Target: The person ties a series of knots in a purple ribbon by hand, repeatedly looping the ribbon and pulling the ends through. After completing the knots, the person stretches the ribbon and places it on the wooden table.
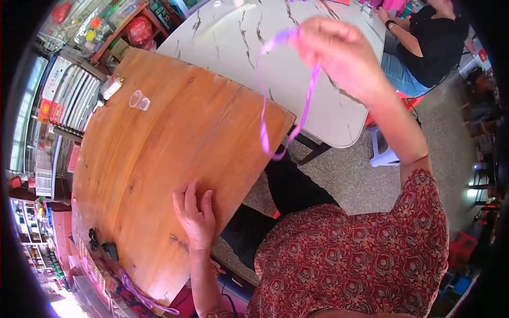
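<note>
Raised over the white table, my right hand [339, 53] pinches a shiny purple ribbon [263, 132] between closed fingers. The ribbon hangs down in a long loop past the corner of the wooden table [159, 153]. My left hand [195, 216] rests on that wooden top near its edge, its fingers loosely bent and apart, holding nothing.
Small clear plastic cups [139, 100] and a white bottle [112, 88] stand toward the wooden table's far left. A marble-patterned white table [222, 45] adjoins it. At the far right sits a person in black [437, 50], near a pale stool [384, 155].
</note>
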### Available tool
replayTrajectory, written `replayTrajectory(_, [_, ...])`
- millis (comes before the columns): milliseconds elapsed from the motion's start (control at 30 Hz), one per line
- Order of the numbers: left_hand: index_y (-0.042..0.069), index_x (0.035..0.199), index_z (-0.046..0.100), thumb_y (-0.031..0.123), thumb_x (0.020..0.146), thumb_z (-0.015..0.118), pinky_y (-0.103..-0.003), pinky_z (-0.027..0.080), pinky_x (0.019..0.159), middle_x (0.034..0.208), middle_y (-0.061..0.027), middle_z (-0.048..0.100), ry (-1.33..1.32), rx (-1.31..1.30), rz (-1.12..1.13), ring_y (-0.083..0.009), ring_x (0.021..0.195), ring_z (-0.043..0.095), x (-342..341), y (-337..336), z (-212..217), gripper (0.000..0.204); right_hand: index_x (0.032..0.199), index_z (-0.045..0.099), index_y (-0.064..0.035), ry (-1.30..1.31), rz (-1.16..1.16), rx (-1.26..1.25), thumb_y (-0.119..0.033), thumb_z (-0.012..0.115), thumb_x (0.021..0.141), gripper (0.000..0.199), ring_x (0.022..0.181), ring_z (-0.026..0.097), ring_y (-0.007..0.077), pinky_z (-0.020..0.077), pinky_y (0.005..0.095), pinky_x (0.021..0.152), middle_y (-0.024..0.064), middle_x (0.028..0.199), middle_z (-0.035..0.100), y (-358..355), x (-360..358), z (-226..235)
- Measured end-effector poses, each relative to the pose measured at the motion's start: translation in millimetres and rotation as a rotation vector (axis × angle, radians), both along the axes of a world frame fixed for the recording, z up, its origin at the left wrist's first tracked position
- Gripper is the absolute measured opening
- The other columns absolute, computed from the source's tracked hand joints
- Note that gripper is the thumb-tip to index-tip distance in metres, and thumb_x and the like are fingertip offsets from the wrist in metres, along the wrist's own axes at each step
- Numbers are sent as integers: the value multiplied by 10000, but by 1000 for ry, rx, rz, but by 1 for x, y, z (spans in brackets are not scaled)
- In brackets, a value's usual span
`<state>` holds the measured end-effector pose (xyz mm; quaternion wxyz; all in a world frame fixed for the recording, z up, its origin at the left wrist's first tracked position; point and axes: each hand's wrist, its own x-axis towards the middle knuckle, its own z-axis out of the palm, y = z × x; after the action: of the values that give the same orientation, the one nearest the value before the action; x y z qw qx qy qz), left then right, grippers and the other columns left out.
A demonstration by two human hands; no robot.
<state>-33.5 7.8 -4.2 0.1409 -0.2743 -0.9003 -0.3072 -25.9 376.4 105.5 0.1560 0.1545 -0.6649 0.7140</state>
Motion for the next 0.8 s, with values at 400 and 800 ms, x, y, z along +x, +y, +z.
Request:
replayTrajectory(400, [-12, 944, 631, 36, 771, 654, -390, 449, 779, 933, -155, 556, 160, -153, -3, -321, 868, 544, -1, 15, 1, 181, 1004, 658, -55, 288, -1044, 1366, -262, 644, 856, 255, 748, 593, 146, 468, 298, 683, 65, 816, 645, 152, -85, -48])
replayTrajectory(800, [18, 919, 639, 55, 738, 688, -394, 442, 684, 873, -125, 574, 255, -49, -11, -306, 769, 559, -8, 0, -7, 191, 992, 629, 18, 10, -359, 892, -24, 627, 840, 159, 831, 638, 181, 500, 297, 734, 119, 911, 658, 50, -1, -129])
